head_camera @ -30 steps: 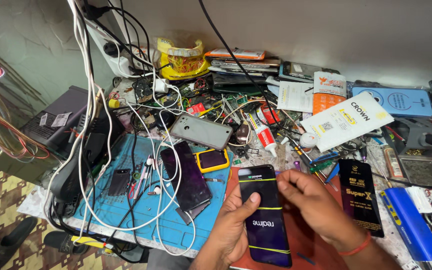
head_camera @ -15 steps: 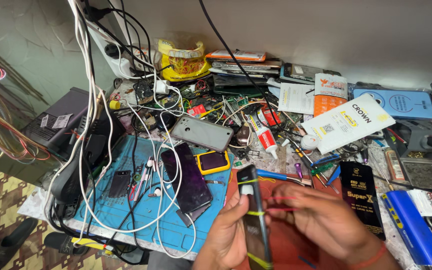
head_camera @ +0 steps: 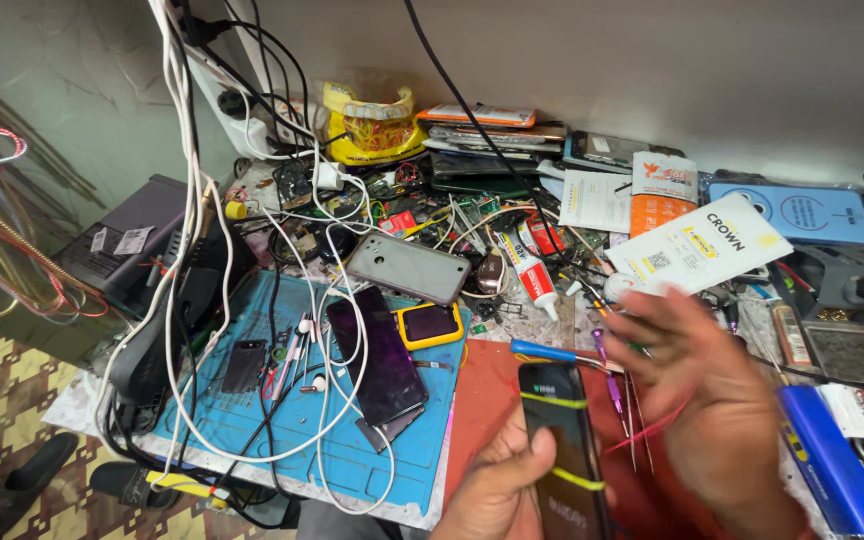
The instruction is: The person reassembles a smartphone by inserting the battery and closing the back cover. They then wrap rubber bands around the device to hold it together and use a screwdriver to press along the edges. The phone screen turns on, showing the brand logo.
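Observation:
My left hand (head_camera: 497, 490) grips a black smartphone (head_camera: 564, 450) from below, its dark back facing up, with yellow rubber bands stretched across it near the top and the middle. My right hand (head_camera: 712, 400) hovers just right of the phone, fingers spread and blurred, with a thin red rubber band trailing from it. Both hands are over the red mat (head_camera: 482, 390) at the front of the bench.
A blue work mat (head_camera: 352, 460) holds a dark purple phone (head_camera: 377, 355), a small yellow-framed device (head_camera: 428, 324) and white cables (head_camera: 192, 200). A grey phone (head_camera: 407, 267), glue tube (head_camera: 532, 275), screwdrivers (head_camera: 552, 352), packaged parts (head_camera: 697, 245) and a blue box (head_camera: 837, 465) crowd the bench.
The phone was turned from face-up through edge-on and is now lower in my left hand. My right hand let go of it and moved up to the right, fingers spread.

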